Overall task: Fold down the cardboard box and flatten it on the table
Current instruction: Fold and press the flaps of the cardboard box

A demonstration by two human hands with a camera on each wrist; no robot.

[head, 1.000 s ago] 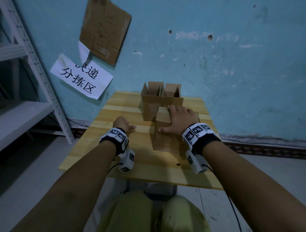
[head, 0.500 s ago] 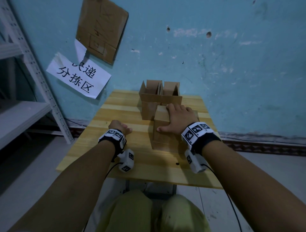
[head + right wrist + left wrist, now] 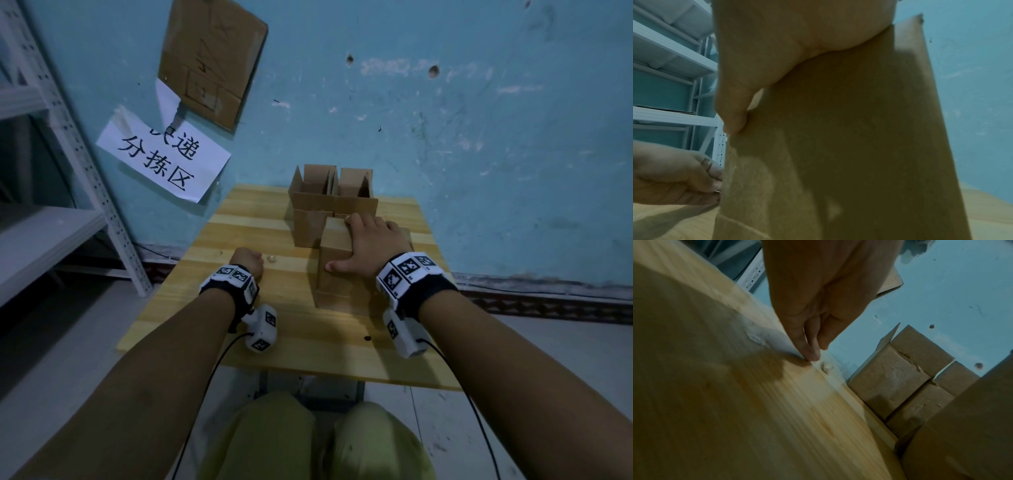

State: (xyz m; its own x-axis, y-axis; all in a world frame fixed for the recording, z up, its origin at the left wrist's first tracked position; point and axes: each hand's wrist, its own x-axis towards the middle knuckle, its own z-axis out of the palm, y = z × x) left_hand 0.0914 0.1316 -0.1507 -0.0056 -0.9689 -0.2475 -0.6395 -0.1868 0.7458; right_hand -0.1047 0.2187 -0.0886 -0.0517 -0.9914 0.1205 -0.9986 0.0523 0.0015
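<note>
Right hand (image 3: 371, 245) flat atop box (image 3: 337, 270), frame centre, fingers spread. Left hand (image 3: 247, 259) curled, empty, on worktop (image 3: 239, 222). Box standing; flattening all ahead.

Both forearms reach forward, bare, each with a marker band at the wrist. Right hand (image 3: 371, 248) lies palm-down, fingers spread and straight, thumb (image 3: 337, 265) stuck out to the left; the right wrist view shows the thumb (image 3: 733, 112) pressed flat, nothing pinched, no grip formed. Left hand (image 3: 247, 259) sits lower and well to the left, curled into a loose fist with the knuckles forward. Left wrist view: fingertips (image 3: 812, 353) point down and touch the surface (image 3: 735, 402), thumb tucked beside them, holding nothing.
</note>
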